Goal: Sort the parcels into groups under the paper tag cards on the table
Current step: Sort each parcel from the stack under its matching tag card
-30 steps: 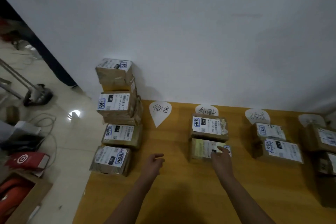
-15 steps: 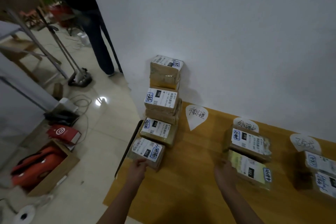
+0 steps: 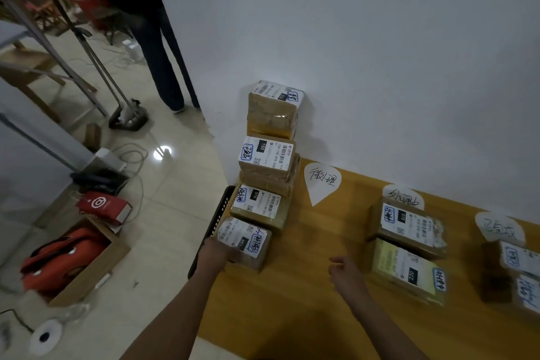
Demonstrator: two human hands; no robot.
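- On the floor at far left, an open cardboard box (image 3: 87,278) holds orange-red items; a red bag (image 3: 103,207) lies just behind it and a roll of white tape (image 3: 45,336) sits in front.
- Farther back, someone's dark trouser legs (image 3: 163,67) stand beside the white wall.
- The wooden table (image 3: 306,301) begins here, with a black perforated strip (image 3: 216,219) along its left edge.
- Unsorted parcels run along that edge in stepped piles towards the wall: the nearest parcel (image 3: 245,240), a second parcel (image 3: 258,209) behind it, a pile topped by a label reading 150 (image 3: 266,159), and the tallest pile (image 3: 274,108) against the wall.
- Your left hand (image 3: 217,251) is against the nearest parcel's near-left corner, fingers over its edge. Blur hides them, so I cannot tell whether they clasp it or only touch it.
- The first tag card (image 3: 321,183) — white, pointed, handwritten — lies flat with bare table below it.
- Your right hand (image 3: 346,270) hovers over bare table, fingers loosely curled and holding nothing, just left of the middle group.
- The second tag card (image 3: 403,197) has two parcels below it: a white-labelled parcel (image 3: 409,225) and, nearer you, a yellow-labelled parcel (image 3: 406,270).
- The third tag card (image 3: 498,228) has two more parcels (image 3: 517,260) below it, cut off by the right edge.
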